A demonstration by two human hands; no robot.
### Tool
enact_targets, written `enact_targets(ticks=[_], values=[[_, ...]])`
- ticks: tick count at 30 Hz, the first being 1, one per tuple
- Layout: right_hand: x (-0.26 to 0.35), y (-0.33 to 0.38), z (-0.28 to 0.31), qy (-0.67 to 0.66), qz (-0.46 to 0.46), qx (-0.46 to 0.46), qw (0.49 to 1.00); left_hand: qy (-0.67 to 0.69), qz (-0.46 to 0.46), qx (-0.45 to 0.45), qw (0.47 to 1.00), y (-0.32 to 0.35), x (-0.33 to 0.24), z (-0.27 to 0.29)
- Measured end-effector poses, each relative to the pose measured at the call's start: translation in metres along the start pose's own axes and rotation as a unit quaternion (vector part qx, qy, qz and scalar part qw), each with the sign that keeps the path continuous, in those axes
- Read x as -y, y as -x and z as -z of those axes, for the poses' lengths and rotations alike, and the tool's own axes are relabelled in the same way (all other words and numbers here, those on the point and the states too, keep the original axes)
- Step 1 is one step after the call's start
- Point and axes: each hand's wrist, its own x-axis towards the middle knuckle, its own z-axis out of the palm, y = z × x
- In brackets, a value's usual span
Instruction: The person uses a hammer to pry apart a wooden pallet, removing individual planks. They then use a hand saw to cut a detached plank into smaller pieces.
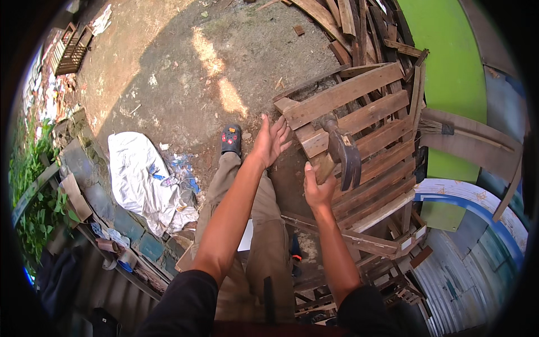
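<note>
Hammer [346, 156] appears over the left part of the wooden pallet [375, 114], its handle gripped in the right hand [320, 192]. Left hand [271, 141] is loosely spread, just left of the pallet. White sack [136, 168] lies well left of the pallet.

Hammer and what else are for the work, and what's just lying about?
For the work, it seems:
- hammer, in the right hand
- slatted frame, beside the open left hand

Probably just lying about:
- white cloth
- crate, upper left
</note>
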Motion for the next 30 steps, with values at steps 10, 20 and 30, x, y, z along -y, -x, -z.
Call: enact_targets(ticks=[10, 20, 30], values=[[0.01, 0.002, -0.01, 0.065, 0.004, 0.041, 0.997, 0.052, 0.002, -0.033, 0.998, -0.001, 0.0, -0.006], [-0.002, -0.001, -0.007, 0.062, 0.008, 0.022, 0.998, 0.018, 0.01, -0.025, 0.999, -0.006, -0.004, -0.004], [0.047, 0.009, -0.035, -0.078, 0.047, -0.036, 0.995, -0.036, 0.043, 0.005, 0.998, -0.024, -0.002, 0.02]])
